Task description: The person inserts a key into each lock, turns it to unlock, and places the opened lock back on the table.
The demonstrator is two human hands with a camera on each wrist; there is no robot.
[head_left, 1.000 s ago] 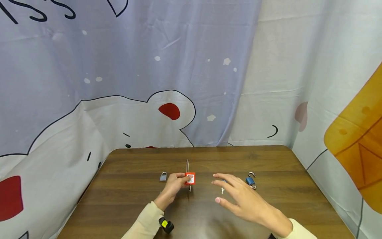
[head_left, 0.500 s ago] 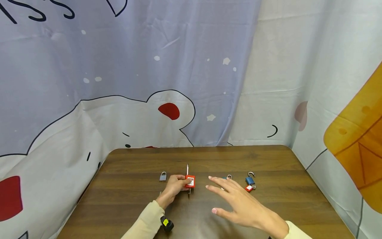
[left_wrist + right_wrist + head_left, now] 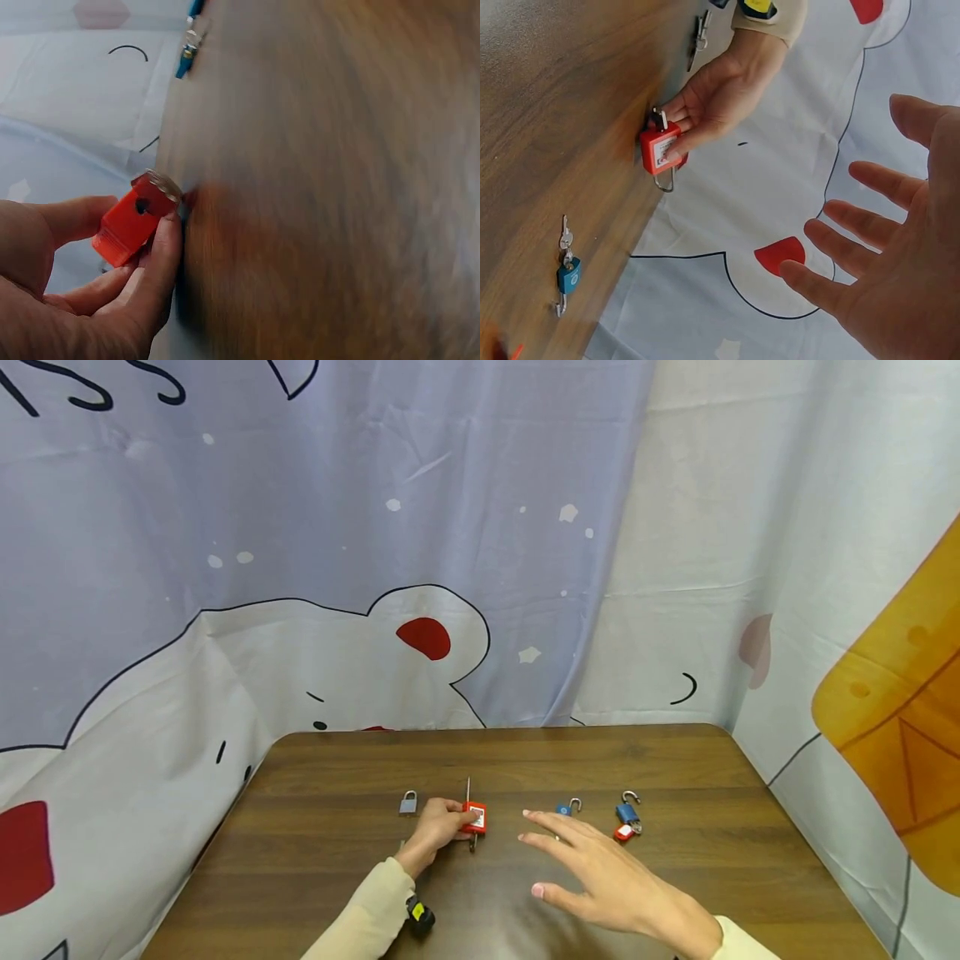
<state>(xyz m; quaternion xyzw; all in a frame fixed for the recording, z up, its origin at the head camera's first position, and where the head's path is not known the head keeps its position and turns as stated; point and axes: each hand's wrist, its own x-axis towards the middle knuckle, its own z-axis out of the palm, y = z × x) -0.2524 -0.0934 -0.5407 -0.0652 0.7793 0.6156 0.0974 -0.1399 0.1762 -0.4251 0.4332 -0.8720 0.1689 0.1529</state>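
Observation:
Left of the table's middle, my left hand pinches a red padlock with a white label, thumb over its front. Its metal shackle points toward the far edge, and a key sticks out of its other end. Seen from the left wrist, the red padlock lies between thumb and fingers, low over the blurred wood. My right hand hovers to the right, fingers spread, holding nothing. A small blue padlock with its shackle raised lies just beyond it, with keys attached.
A grey padlock with its shackle closed lies left of my left hand. Farther right are a blue padlock with an open shackle and a red-and-white item. The brown table ends at a printed curtain.
My left hand has lowered the red padlock slightly toward me. My right hand has shifted a little left and down, uncovering the small blue padlock and the red-and-white item.

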